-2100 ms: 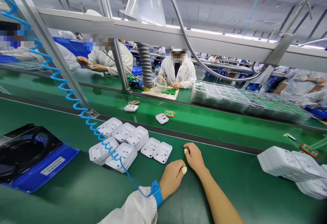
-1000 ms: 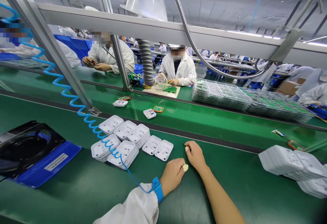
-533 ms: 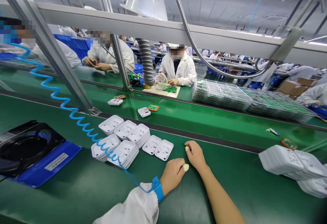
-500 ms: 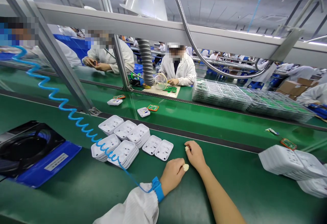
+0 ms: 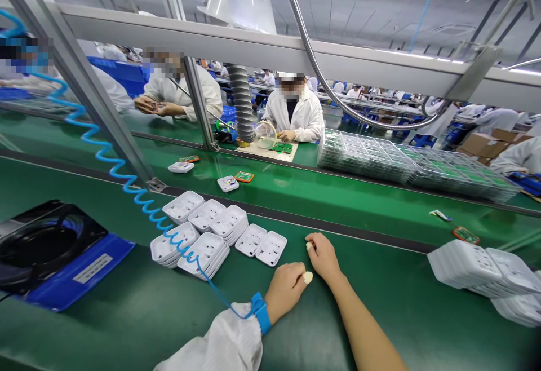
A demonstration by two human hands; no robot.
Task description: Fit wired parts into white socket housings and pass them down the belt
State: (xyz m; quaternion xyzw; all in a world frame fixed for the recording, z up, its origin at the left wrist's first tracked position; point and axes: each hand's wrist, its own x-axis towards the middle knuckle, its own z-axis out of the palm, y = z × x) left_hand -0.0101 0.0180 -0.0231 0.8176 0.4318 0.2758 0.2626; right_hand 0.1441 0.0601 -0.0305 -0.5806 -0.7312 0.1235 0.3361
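Note:
My left hand (image 5: 287, 289) rests on the green bench, with a pale finger cot (image 5: 308, 277) on the thumb and a blue wrist strap (image 5: 260, 313) round the wrist. Its fingers are curled in and nothing shows in them. Just to the right, my right hand (image 5: 322, 257) also lies closed, a cot on its thumb and no item visible. The two hands are apart. Nearest to the left hand is a white plastic housing (image 5: 271, 248), beside another one (image 5: 251, 240). Further left are several stacks of white housings (image 5: 205, 254).
A coiled blue cord (image 5: 143, 204) runs to the strap over the stacks. A black and blue device (image 5: 63, 252) lies left; more white housings (image 5: 465, 264) stand right. Behind, a green conveyor (image 5: 338, 190) carries housings and circuit boards (image 5: 244, 176). Across it, a co-worker (image 5: 293, 111) sits beside stacked clear trays (image 5: 367, 157).
The housings and circuit boards on the conveyor have shifted left. The coiled cord has swung a little. My hands have stayed in place.

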